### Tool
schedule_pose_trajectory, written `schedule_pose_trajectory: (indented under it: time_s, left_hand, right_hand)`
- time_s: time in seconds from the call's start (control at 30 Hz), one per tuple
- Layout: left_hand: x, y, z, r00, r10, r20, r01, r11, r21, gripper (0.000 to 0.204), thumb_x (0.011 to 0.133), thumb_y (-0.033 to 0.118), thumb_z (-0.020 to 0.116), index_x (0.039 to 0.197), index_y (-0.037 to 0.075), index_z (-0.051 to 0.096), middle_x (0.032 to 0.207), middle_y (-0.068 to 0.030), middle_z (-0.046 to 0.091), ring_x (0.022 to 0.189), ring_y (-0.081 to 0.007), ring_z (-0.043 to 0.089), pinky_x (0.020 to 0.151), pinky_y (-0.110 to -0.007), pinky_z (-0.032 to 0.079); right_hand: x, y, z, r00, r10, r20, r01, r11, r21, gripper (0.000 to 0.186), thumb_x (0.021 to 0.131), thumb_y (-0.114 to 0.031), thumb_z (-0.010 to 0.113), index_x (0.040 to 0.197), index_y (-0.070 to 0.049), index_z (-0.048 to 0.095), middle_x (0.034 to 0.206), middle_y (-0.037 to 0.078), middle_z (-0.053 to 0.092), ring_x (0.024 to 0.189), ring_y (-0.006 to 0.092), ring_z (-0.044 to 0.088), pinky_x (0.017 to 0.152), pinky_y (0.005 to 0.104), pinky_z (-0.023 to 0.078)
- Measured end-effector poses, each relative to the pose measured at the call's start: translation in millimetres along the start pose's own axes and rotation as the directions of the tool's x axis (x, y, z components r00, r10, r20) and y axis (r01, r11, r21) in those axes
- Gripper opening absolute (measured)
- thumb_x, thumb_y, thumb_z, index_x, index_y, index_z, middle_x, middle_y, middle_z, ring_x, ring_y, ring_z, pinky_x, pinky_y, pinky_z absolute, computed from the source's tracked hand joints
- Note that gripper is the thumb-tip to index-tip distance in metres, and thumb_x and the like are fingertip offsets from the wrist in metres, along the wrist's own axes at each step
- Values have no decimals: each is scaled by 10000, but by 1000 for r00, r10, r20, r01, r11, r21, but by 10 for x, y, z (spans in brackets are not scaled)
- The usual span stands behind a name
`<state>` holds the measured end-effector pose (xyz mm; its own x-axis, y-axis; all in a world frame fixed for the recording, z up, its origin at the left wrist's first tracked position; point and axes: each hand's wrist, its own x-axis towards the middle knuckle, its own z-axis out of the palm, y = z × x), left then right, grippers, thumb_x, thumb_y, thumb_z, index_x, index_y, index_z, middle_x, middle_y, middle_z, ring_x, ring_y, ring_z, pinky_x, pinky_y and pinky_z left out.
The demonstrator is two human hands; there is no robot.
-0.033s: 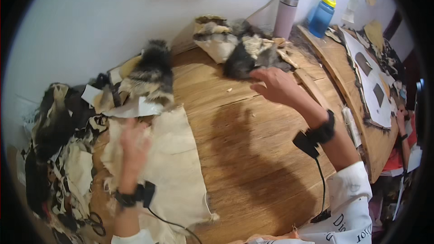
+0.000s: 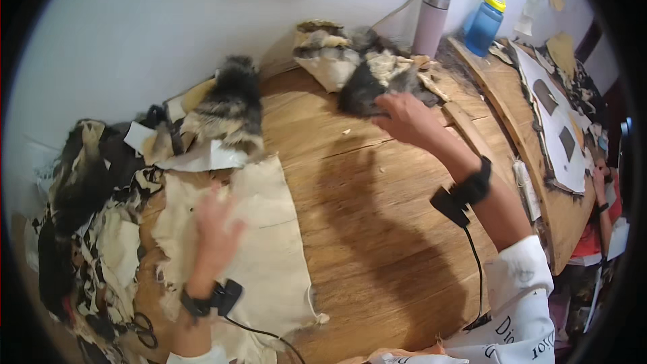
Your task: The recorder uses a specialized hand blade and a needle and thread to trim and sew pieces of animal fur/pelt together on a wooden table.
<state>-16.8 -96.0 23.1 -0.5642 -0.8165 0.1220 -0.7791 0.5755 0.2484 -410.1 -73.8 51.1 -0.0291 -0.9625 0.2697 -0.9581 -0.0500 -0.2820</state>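
Observation:
A pale hide (image 2: 269, 243) lies flat on the left half of the wooden table, skin side up. Over it is my left hand (image 2: 219, 229), blurred by motion, with its fingers apart and nothing visible in them. My right hand (image 2: 410, 120) is raised at the near edge of a dark grey fur piece (image 2: 360, 91) toward the back. Its fingers are stretched out and apart, apparently holding nothing; whether they touch the fur I cannot tell. A white sheet (image 2: 209, 156) and a black-and-tan fur piece (image 2: 232, 104) lie at the hide's far end.
Fur scraps (image 2: 84, 182) pile up on the left, with black-handled scissors (image 2: 145, 330) beside them. A pink flask (image 2: 431, 23) and a blue bottle (image 2: 484, 25) stand at the back. A wooden board (image 2: 488, 101) edges the right side. Another person's hand (image 2: 598, 174) shows far right.
My left hand has moved slightly to the right over the pale hide, its fingers spreading more. My right hand stays by the dark grey fur with little change.

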Motion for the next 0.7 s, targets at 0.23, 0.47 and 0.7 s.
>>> schedule_pose_trajectory:
  time_s: [0.23, 0.47, 0.7]
  left_hand:
    - [-477, 567, -482, 871, 144, 470, -106, 989, -108, 546, 869, 398, 512, 1330, 124, 407, 1439, -167, 254, 1294, -442, 218, 1037, -519, 231]
    - [-615, 285, -928, 836, -248, 489, 180, 967, 182, 537, 881, 373, 505, 1330, 101, 394, 1408, -229, 281, 1266, -472, 257, 1044, -482, 246]
    - [-532, 539, -200, 887, 76, 455, -129, 988, 86, 583, 873, 412, 502, 1374, 169, 329, 1481, -129, 136, 1333, -427, 104, 972, -677, 183]
  right_hand:
    - [646, 217, 681, 921, 293, -257, -341, 925, -167, 316, 765, -288, 652, 956, -42, 599, 992, 164, 564, 970, 359, 503, 764, 446, 432]
    - [724, 426, 492, 901, 244, -358, -230, 970, 82, 219, 796, -296, 622, 940, -132, 605, 887, 141, 598, 884, 334, 561, 739, 452, 426]
    - [340, -29, -512, 826, 84, -558, 75, 964, 256, 138, 801, -120, 623, 891, -51, 544, 749, 148, 621, 682, 334, 600, 582, 368, 450]
